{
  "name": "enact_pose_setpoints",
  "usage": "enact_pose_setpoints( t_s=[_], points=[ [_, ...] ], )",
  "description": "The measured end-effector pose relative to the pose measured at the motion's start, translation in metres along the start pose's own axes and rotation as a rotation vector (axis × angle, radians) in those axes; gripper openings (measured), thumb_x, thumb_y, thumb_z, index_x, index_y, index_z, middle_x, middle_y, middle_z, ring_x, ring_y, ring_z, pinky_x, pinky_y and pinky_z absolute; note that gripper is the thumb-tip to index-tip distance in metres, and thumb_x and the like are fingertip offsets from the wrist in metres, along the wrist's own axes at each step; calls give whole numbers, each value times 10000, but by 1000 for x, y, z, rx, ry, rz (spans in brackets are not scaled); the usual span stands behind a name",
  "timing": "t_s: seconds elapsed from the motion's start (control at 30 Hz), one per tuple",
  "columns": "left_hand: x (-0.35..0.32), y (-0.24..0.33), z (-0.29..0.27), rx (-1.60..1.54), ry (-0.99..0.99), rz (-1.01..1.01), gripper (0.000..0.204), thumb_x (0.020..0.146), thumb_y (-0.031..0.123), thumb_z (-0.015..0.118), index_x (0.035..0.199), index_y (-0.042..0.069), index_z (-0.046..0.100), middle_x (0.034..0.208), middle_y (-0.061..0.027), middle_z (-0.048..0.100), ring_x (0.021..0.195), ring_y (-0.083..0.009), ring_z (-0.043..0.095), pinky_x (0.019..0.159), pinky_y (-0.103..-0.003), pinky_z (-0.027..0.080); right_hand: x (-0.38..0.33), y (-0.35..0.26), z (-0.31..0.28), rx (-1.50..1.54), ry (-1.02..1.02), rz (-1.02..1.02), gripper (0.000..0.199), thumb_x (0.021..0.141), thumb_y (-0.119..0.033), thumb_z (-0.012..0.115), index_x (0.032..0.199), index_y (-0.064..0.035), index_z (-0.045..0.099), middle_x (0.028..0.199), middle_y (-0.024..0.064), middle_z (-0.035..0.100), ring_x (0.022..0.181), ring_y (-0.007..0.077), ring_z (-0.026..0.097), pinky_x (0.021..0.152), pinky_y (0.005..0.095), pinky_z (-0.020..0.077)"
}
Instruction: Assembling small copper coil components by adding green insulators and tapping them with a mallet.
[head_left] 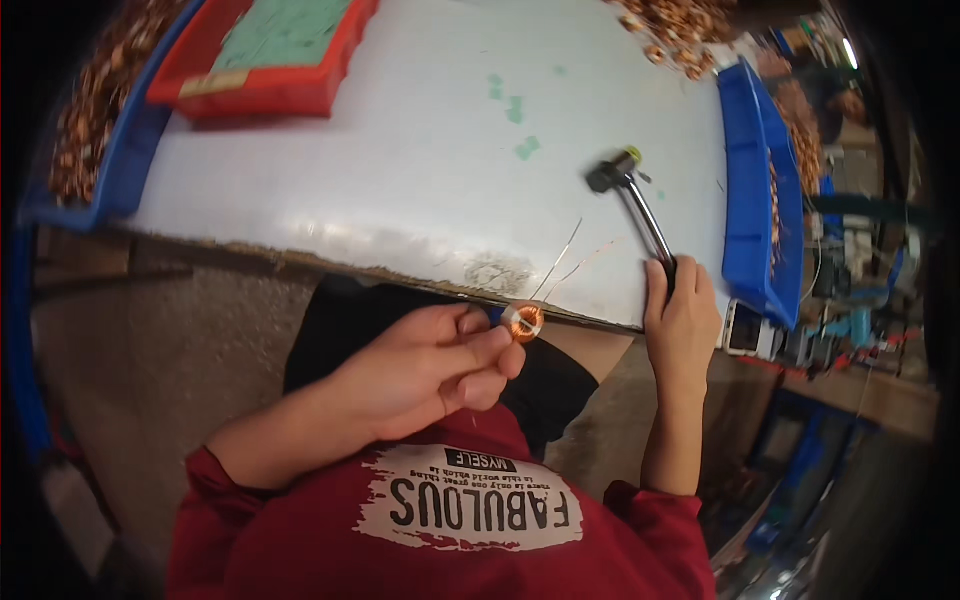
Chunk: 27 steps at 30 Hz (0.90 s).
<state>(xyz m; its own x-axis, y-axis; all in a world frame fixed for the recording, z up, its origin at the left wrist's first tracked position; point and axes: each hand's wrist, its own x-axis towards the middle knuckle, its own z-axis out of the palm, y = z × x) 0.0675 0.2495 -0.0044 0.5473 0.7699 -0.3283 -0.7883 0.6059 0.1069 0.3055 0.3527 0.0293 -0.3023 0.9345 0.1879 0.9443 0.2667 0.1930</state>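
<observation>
Between the thumb and fingers of my left hand is a copper-wound toroidal coil, held by the table's front edge. Two thin wire leads stick out from it, up and to the right over the tabletop. My right hand is closed around the handle of a small hammer at the right of the table. The hammer's dark head, with a yellow-green face on one end, is raised toward the far side and slightly blurred. Part of its grip is hidden in my fingers.
A red tray of green pieces stands at the far left. Blue bins with copper coils flank the white table, one left, one right. Several green scraps lie mid-table. More coils are heaped at the back right.
</observation>
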Motion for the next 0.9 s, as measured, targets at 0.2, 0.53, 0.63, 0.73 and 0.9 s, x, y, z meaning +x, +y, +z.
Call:
enact_pose_setpoints(
  t_s=[0.2, 0.53, 0.63, 0.73, 0.9],
  points=[
    [-6, 6, 28, 78, -79, 78, 180, 916, 17, 457, 844, 108, 320, 760, -119, 507, 527, -118, 371, 471, -203, 302, -21, -58, -31, 1552, -141, 13, 316, 793, -60, 625, 1067, -33, 470, 1047, 98, 542, 895, 173, 523, 785, 288, 419],
    [9, -3, 35, 320, -123, 97, 139, 896, 33, 478, 919, 102, 360, 783, -119, 509, 549, -130, 427, 505, -241, 370, -34, -69, -31, 2204, -365, 168, 231, 844, -59, 603, 1019, -12, 460, 867, 80, 572, 740, 87, 532, 641, 166, 425],
    [13, -15, 48, 432, -101, 238, 328, 834, -8, 529, 1150, 26, 443, 693, -2, 456, 471, -32, 350, 430, -164, 269, -39, -71, -29, 2257, -286, 154, 224, 844, -63, 605, 1013, -11, 468, 878, 89, 573, 763, 99, 544, 677, 176, 438],
    [16, -17, 42, 390, -141, 238, 292, 848, -10, 509, 1130, 28, 445, 702, -18, 465, 470, -42, 353, 437, -167, 279, -41, -70, -24, 2275, -279, 171, 227, 842, -55, 604, 1020, -9, 472, 882, 93, 576, 777, 108, 553, 700, 182, 444],
    [18, -11, 35, 539, -136, 282, 201, 879, 19, 490, 1073, 32, 436, 771, -76, 506, 520, -93, 438, 487, -186, 358, -42, -71, -23, 2381, -310, 240, 256, 845, -43, 590, 1068, -3, 470, 921, 102, 574, 820, 118, 553, 740, 193, 446]
  ],
)
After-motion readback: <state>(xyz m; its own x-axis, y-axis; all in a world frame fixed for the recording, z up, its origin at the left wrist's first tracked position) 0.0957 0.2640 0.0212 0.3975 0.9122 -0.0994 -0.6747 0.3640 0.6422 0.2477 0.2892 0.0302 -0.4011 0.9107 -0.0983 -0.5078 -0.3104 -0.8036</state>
